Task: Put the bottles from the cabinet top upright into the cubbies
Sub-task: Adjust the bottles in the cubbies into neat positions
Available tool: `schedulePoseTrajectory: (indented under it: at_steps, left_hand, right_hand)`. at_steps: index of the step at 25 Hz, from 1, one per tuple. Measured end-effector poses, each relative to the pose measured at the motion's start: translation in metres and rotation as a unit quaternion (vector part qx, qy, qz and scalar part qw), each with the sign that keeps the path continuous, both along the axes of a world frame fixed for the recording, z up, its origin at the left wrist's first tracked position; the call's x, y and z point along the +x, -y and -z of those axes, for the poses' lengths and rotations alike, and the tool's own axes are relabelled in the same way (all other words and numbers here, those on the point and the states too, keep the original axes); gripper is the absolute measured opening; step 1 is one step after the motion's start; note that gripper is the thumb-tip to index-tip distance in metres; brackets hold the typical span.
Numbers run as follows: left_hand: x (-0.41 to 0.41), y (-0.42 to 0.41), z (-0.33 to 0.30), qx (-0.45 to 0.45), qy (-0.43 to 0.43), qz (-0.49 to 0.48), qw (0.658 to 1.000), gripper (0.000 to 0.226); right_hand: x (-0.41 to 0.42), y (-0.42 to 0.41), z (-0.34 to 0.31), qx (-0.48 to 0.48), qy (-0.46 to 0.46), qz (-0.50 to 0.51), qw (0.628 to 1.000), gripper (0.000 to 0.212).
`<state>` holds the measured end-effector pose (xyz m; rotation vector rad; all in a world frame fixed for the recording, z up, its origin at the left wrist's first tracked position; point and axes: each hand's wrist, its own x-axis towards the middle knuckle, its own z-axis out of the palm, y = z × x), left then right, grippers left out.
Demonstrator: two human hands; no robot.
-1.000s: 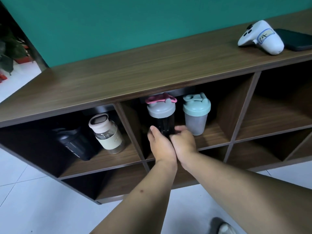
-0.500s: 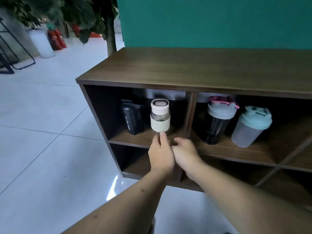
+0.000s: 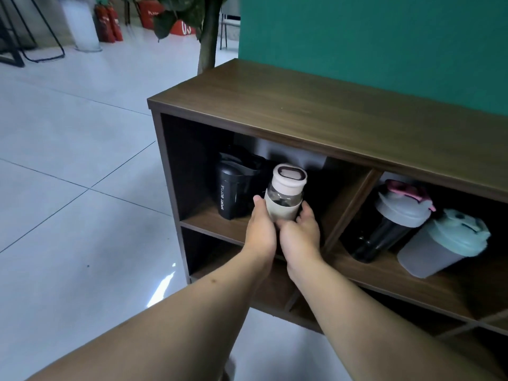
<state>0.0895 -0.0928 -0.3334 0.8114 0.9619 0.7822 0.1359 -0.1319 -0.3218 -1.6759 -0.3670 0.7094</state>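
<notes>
across two cubbies (image 3: 354, 199), four bottles (image 3: 286, 199); two hands (image 3: 261, 229) clasp one.

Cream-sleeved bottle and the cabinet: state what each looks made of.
Cream-sleeved bottle: clear glass or hard plastic, since the upper body is see-through; the matte band looks like silicone, and the lid like matte plastic. Cabinet: probably wood-grain laminate board, judging by the streaked brown grain, low sheen and crisp flat edges.
</notes>
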Motion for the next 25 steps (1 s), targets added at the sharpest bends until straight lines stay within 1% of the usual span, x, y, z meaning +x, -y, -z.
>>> schedulePoseTrajectory:
  at_steps: [2,4,7,10,11,12,14,15,16,17,18,20,22,23,25]
  left_hand:
    - [0.000,-0.002,0.003,-0.012,0.007,0.005,1.000,0.069]
    - [-0.001,-0.002,0.003,-0.016,0.014,0.003,1.000,0.068]
    - [0.000,-0.004,0.004,-0.027,0.040,-0.001,0.999,0.066]
    - [-0.001,-0.005,0.005,-0.026,0.037,0.014,0.999,0.060]
    - [-0.005,-0.005,0.004,-0.026,0.023,0.018,0.999,0.057]
    - [-0.010,-0.007,0.004,-0.023,0.009,0.012,1.000,0.054]
    - [-0.021,-0.013,0.006,-0.011,-0.040,-0.037,0.998,0.054]
    - [-0.030,-0.016,0.004,-0.005,-0.068,-0.074,0.995,0.058]
    - [-0.037,-0.020,0.002,-0.006,-0.089,-0.101,0.991,0.059]
    - [-0.044,-0.026,0.000,0.000,-0.099,-0.115,0.988,0.057]
    - [-0.049,-0.033,-0.002,0.010,-0.095,-0.123,0.988,0.055]
    - [-0.051,-0.052,-0.003,0.028,-0.074,-0.135,0.988,0.056]
    - [-0.049,-0.069,0.005,0.011,-0.022,-0.135,0.991,0.068]
    - [-0.046,-0.076,0.014,-0.010,0.002,-0.124,0.992,0.072]
    - [-0.044,-0.076,0.015,-0.046,0.039,-0.121,0.991,0.066]
  right_hand:
    - [-0.004,-0.003,0.002,0.010,0.014,0.003,1.000,0.060]
    - [-0.007,-0.003,0.000,0.016,0.013,0.009,1.000,0.056]
    - [-0.006,-0.006,0.003,0.014,0.022,0.006,1.000,0.064]
    - [-0.004,-0.006,0.003,0.009,-0.001,0.009,1.000,0.075]
    - [-0.008,-0.003,0.001,-0.005,0.001,0.023,1.000,0.074]
    - [-0.013,0.000,0.000,-0.025,0.010,0.049,0.998,0.068]
    - [-0.028,0.001,0.000,-0.060,0.039,0.089,0.994,0.042]
    - [-0.035,-0.002,-0.001,-0.061,0.042,0.083,0.994,0.032]
    - [-0.043,-0.008,-0.002,-0.053,0.039,0.064,0.996,0.028]
    - [-0.051,-0.016,-0.005,-0.039,0.029,0.035,0.998,0.030]
    - [-0.057,-0.024,-0.007,-0.020,0.007,-0.002,1.000,0.037]
    - [-0.063,-0.036,-0.015,0.007,-0.031,-0.061,0.998,0.056]
    - [-0.062,-0.043,-0.022,0.007,-0.039,-0.091,0.995,0.072]
    - [-0.059,-0.045,-0.023,0.005,-0.041,-0.100,0.994,0.077]
    - [-0.052,-0.051,-0.021,0.013,-0.049,-0.114,0.992,0.081]
